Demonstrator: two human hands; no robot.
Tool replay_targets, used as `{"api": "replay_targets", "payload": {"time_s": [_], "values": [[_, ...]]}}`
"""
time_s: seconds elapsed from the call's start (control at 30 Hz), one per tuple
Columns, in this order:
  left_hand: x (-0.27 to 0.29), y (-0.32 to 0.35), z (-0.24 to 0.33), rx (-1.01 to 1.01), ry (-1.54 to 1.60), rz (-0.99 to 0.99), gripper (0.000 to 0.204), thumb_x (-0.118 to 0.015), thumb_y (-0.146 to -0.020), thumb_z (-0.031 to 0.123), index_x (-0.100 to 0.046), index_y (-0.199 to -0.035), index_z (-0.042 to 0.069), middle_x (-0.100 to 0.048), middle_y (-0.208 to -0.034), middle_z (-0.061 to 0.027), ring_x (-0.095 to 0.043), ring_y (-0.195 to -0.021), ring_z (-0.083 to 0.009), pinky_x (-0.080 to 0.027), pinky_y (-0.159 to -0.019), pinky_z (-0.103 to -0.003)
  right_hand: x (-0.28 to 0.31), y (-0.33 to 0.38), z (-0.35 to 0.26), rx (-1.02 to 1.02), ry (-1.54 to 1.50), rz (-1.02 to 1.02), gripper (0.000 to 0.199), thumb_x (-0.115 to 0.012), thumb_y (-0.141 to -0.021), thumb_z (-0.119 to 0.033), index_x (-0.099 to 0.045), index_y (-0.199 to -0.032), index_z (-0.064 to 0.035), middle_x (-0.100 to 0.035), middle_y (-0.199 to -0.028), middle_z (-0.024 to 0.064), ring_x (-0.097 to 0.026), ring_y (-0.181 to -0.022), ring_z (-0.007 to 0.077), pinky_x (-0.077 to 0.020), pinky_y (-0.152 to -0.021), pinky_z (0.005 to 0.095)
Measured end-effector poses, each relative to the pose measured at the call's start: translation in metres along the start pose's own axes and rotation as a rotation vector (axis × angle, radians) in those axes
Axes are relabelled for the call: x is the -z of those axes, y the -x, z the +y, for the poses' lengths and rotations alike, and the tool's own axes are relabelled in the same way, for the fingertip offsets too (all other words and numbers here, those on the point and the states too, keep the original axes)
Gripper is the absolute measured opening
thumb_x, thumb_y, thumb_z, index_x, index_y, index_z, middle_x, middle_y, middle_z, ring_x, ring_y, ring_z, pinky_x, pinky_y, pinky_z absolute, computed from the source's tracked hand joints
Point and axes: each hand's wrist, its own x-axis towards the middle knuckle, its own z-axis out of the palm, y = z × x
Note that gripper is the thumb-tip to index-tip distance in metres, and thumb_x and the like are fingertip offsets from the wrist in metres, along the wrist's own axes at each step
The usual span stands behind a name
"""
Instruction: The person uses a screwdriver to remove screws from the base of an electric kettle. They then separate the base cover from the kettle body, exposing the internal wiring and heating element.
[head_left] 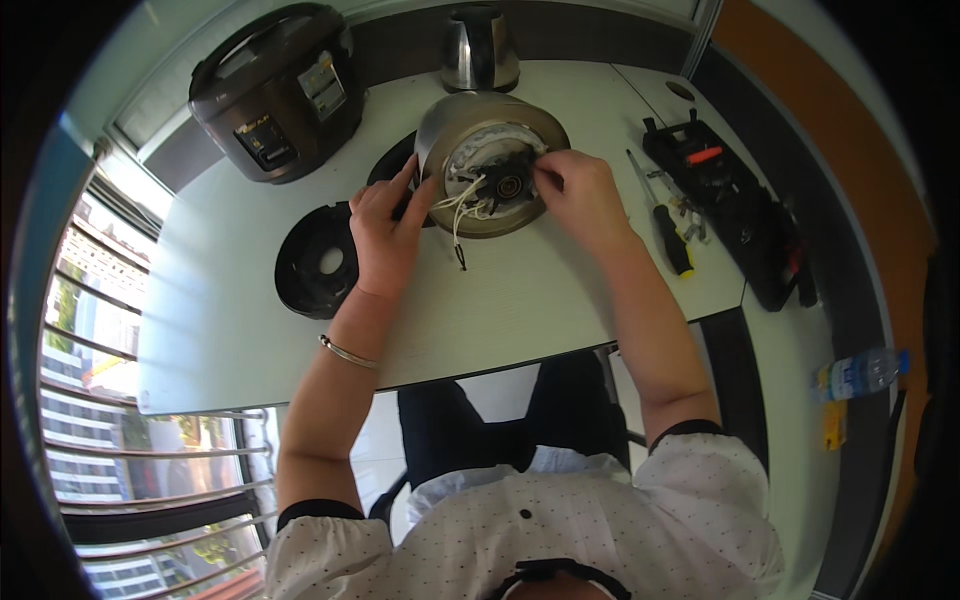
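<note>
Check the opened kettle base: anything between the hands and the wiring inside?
Nothing visible. The kettle lies on its side, its base open toward the person. The left hand rests on its rim by the white wires; the right hand has fingertips at the black part inside.

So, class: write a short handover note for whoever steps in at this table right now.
Left hand: steadies the rim of the steel kettle body, which lies on its side with its open underside toward the person.
Right hand: fingers at the black part inside the underside.
Done: round black base cover is off, left of the left hand.
Left: white wires hang loose.
Screwdriver and tool tray on the right.
</note>
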Motion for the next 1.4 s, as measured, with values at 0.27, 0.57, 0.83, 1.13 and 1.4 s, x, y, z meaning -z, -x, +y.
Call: {"api": "replay_targets", "payload": {"time_s": [0.27, 0.57, 0.83, 1.13, 1.4], "values": [[0.003, -0.001, -0.002, -0.007, 0.021, -0.010, 0.031, -0.070, -0.079, 0.022, -0.068, -0.105, 0.005, -0.054, -0.063, -0.0036, -0.051, -0.064, -0.0167, -0.035, -0.079, -0.030, 0.001, 0.000, 0.000, 0.163, 0.111, -0.027, 0.005, -0.062, -0.075, -0.003, -0.062, -0.078, 0.0005, -0.061, -0.076, 0.0143, -0.060, -0.070, 0.0325, -0.0496, -0.063, 0.0386], [0.003, -0.002, -0.007, -0.028, 0.013, 0.004, 0.029, -0.070, -0.079, 0.021, -0.068, -0.104, 0.006, -0.056, -0.063, -0.0027, -0.051, -0.064, -0.0162, -0.034, -0.080, -0.030, -0.002, -0.002, -0.014, -0.546, -0.413, -0.038, 0.012, -0.064, -0.079, -0.007, -0.066, -0.081, 0.0050, -0.063, -0.063, 0.0099, -0.054, -0.047, 0.0151, -0.0431, -0.046, 0.0274], [0.003, -0.001, 0.000, -0.086, -0.032, 0.014, 0.030, -0.068, -0.080, 0.015, -0.066, -0.108, 0.005, -0.053, -0.063, -0.0031, -0.046, -0.064, -0.0139, -0.035, -0.077, -0.027, 0.006, -0.005, -0.017, -0.769, -0.730, -0.043, 0.013, -0.064, -0.081, -0.007, -0.065, -0.076, 0.0050, -0.062, -0.061, 0.0079, -0.048, -0.043, 0.0086, -0.0339, -0.038, 0.0213], [0.003, 0.000, 0.002, -0.100, -0.035, 0.018, 0.029, -0.068, -0.080, 0.014, -0.067, -0.107, 0.005, -0.053, -0.063, -0.0034, -0.048, -0.064, -0.0150, -0.036, -0.078, -0.027, 0.001, -0.005, -0.018, -0.814, -0.755, 0.021, 0.013, -0.065, -0.080, -0.007, -0.064, -0.074, 0.0043, -0.062, -0.061, 0.0077, -0.048, -0.043, 0.0072, -0.0307, -0.035, 0.0200], [0.001, -0.001, 0.001, -0.111, -0.001, 0.043, 0.027, -0.069, -0.079, 0.017, -0.068, -0.101, 0.003, -0.053, -0.061, -0.0031, -0.050, -0.062, -0.0155, -0.033, -0.080, -0.030, -0.004, -0.004, -0.022, -0.769, -0.644, 0.044, 0.013, -0.063, -0.082, -0.005, -0.063, -0.073, 0.0051, -0.062, -0.061, 0.0082, -0.054, -0.045, 0.0093, -0.0344, -0.036, 0.0219]]}}
